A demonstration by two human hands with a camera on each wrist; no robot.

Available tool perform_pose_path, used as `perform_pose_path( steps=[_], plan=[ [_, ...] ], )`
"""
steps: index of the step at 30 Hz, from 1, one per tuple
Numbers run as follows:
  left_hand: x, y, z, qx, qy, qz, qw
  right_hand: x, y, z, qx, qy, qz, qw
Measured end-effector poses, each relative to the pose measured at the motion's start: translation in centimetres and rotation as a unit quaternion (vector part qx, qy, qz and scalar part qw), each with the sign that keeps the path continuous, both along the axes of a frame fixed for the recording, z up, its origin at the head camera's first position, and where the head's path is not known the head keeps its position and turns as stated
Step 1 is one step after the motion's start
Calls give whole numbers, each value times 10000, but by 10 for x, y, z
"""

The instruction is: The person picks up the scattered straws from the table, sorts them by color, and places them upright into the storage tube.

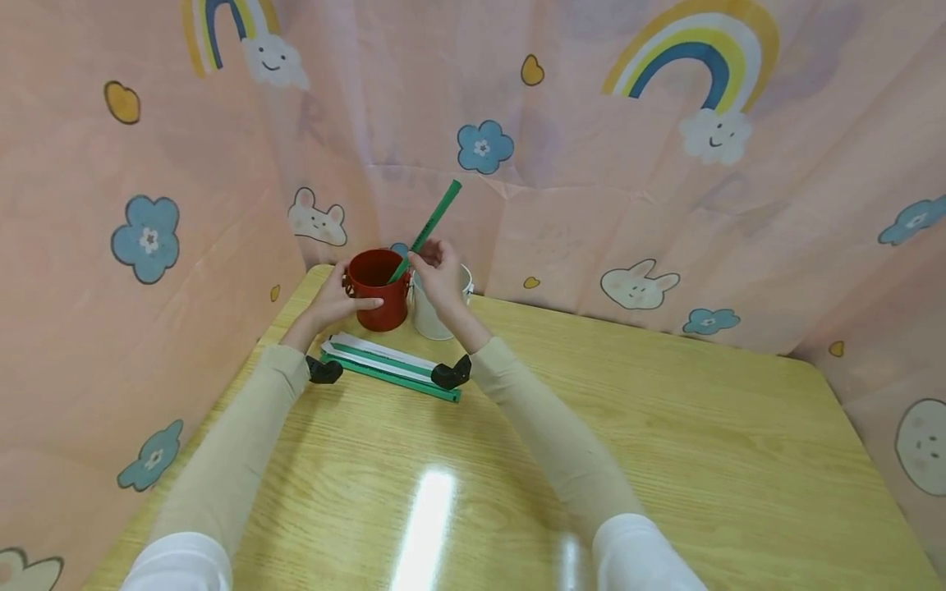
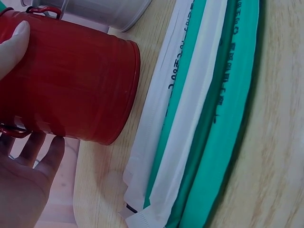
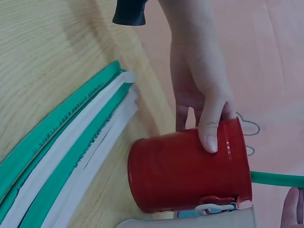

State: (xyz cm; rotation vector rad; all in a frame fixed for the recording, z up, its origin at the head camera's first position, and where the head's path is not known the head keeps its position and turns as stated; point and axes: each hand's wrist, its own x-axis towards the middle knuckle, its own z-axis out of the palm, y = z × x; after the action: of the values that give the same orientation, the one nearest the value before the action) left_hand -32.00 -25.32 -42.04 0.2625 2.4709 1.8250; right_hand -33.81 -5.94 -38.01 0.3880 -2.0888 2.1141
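Note:
A small red metal bucket [image 1: 383, 313] stands upright near the far left corner of the table. My left hand [image 1: 330, 300] holds it by the side, with the thumb across the front and fingers on the far side. In my right hand [image 1: 443, 283], thumb and fingers pinch a slim green wrapped stick [image 1: 439, 215]. The stick slants, its lower end inside the bucket's mouth and its upper end pointing up and right. In the right wrist view, the green stick [image 3: 275, 179] emerges from the bucket's rim. The bucket's inside is mostly hidden.
A white bucket [image 1: 430, 322] stands just right of the red one, partly behind my right hand. Several green and white wrapped sticks [image 1: 392, 371] with black print lie in a row before the buckets. A patterned pink curtain [image 1: 562, 222] hangs behind the wooden table [image 1: 665, 427].

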Motion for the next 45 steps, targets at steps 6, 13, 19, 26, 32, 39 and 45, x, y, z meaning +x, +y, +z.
perform_pose_path(
  steps=[6,13,19,26,32,39,45],
  plan=[
    [11,5,14,-10,-94,-15,10000,2,-5,-3,358,-51,-102,9993],
    [10,5,13,-29,-73,-5,10000,3,-7,-6,672,-9,-115,9977],
    [4,3,7,45,-25,8,10000,2,-8,-6,716,-40,-98,9974],
    [-10,-3,-13,-63,84,82,9999,5,-7,-4,914,-53,-171,9957],
    [-5,-1,-5,3,-87,66,9999,6,-1,-3,963,67,-205,9951],
    [9,5,16,-34,-172,-16,9998,10,6,-4,1165,178,-77,9930],
    [12,5,17,-73,-169,7,9998,20,12,-12,1365,435,37,9897]
  ],
)
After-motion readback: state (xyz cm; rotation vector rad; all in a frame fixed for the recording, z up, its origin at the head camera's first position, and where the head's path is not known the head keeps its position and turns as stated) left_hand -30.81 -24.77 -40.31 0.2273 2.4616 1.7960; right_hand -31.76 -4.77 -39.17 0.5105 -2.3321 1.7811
